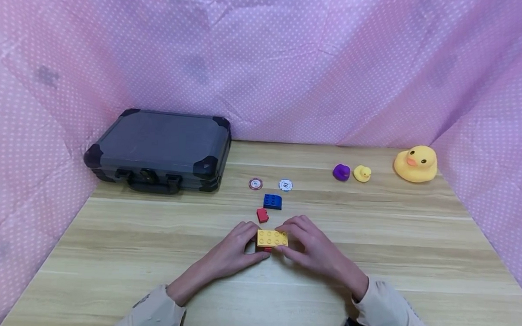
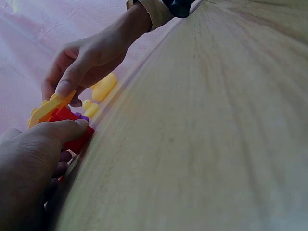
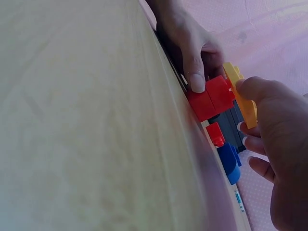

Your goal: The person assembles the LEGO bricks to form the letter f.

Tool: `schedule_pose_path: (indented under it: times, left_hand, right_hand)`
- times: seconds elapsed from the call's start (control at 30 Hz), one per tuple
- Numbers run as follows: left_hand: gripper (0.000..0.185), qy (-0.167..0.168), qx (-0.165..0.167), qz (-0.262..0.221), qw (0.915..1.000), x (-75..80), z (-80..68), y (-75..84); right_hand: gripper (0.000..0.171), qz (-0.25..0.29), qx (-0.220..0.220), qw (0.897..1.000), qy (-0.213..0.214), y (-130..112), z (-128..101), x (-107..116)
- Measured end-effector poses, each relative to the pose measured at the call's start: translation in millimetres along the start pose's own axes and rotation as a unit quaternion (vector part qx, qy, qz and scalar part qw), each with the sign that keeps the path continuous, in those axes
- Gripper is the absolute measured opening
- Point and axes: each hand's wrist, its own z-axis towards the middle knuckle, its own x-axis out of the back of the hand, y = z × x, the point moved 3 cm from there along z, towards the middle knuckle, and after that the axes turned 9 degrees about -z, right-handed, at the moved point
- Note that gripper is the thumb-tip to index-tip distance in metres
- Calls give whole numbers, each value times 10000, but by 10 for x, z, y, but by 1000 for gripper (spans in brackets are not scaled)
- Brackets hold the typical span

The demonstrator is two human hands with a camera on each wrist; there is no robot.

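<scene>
My left hand (image 1: 234, 251) grips a stack of two red toy bricks (image 3: 209, 100) that stands on the table, thumb on its near side. Above that stack, a flat yellow brick (image 1: 272, 238) with studs on top is pinched between the thumb and fingers of my right hand (image 1: 312, 246). The yellow brick sits tilted against the red studs in the right wrist view; whether it is joined to them I cannot tell. From the head view it hides most of the stack. Just beyond the hands lie a small red brick (image 1: 262, 215) and a blue brick (image 1: 272, 202).
Two poker chips, one reddish (image 1: 255, 184) and one white (image 1: 285, 185), lie behind the blue brick. A grey case (image 1: 162, 135) stands at the back left. Toward the back right are purple (image 1: 341, 172), small yellow (image 1: 362, 173) and large yellow (image 1: 416, 164) ducks. Pink dotted cloth (image 1: 290, 63) surrounds the table.
</scene>
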Motion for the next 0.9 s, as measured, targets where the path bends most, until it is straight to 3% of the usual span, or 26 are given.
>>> schedule_pose_path:
  times: [0.47,0.9]
  left_hand:
    - [35,-67,170,-196,9996,0,12,-11]
    - [32,-38,53,-224,9997,-11,-1,-18]
  right_hand:
    - [36,-66,-205,9995,-241,-27,10,0]
    - [34,-215,-81,9994,-256,-33,21,10]
